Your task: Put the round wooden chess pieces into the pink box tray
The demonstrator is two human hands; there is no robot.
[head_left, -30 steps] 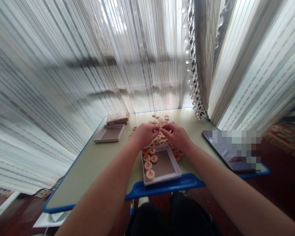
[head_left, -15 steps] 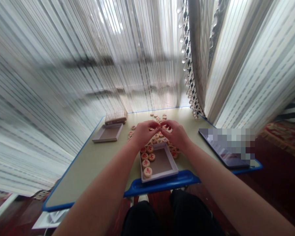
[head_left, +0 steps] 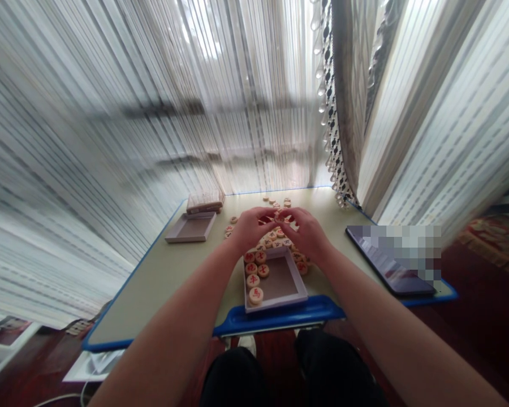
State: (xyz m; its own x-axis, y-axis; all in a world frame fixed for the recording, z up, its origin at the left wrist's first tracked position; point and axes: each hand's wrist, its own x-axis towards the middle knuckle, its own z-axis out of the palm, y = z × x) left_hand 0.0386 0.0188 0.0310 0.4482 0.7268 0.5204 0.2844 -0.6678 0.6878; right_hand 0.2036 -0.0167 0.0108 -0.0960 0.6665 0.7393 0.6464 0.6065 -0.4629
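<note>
Together, left grip (head_left: pixel 252 227) and right grip (head_left: pixel 306 230) curl half-closed, game pieces (head_left: pixel 272 236) beneath; whether they hold one, I can't tell.

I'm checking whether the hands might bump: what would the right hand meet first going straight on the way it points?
Probably the left hand, which the right hand faces almost fingertip to fingertip. A round piece shows between them, but depth is unclear: it may be held or lie beyond.

The discs (head_left: pixel 256 295) look wooden, the tray (head_left: pixel 279 278) cardboard, the ledge (head_left: pixel 280 315) glossy plastic.
</note>
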